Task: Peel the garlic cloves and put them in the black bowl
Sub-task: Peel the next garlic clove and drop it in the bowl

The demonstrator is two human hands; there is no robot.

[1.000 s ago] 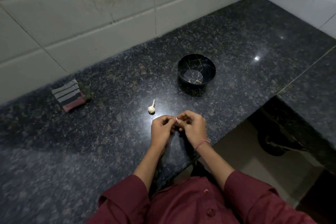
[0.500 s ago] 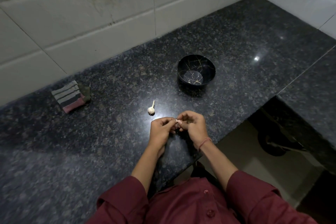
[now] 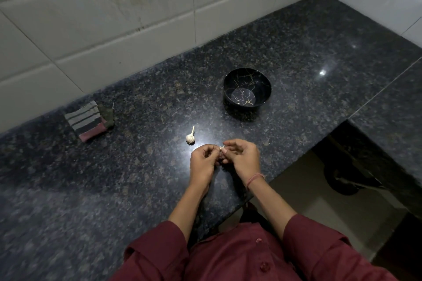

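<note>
Head view, the only 1:

- Left hand (image 3: 203, 162) and right hand (image 3: 242, 159) meet just above the dark speckled polished granite countertop (image 3: 114, 178), slightly right of frame centre. Fingers of both are curled in, tips almost touching.
- Between the tips: 1 small pale garlic clove (image 3: 221, 147). The right hand pinches it at the top with thumb and forefinger. The left hand's curled fingers close on it from the 9 o'clock side. Only a sliver of the clove shows, so I can't tell how much skin is on it.
- Clove is in the hands, above the counter, well apart from the bowl.
- Small white garlic bulb with a thin dry stem (image 3: 190, 137) lies on the counter at 10 o'clock from the hands, near the left hand but not touching. The stem points toward 1 o'clock.
- Round black bowl with thin gold crack-pattern lines (image 3: 246, 78) sits upright on the counter at 1 o'clock from the hands.
- Folded cloth with grey, white and pink stripes (image 3: 88, 121) is at 10 o'clock from the hands, well apart, near the white tiled wall (image 3: 114, 29).
- Thin pink thread band (image 3: 254, 179) on the right wrist.
- Maroon buttoned shirt (image 3: 239, 258) at 6 o'clock, both sleeves pushed up the forearms.
</note>
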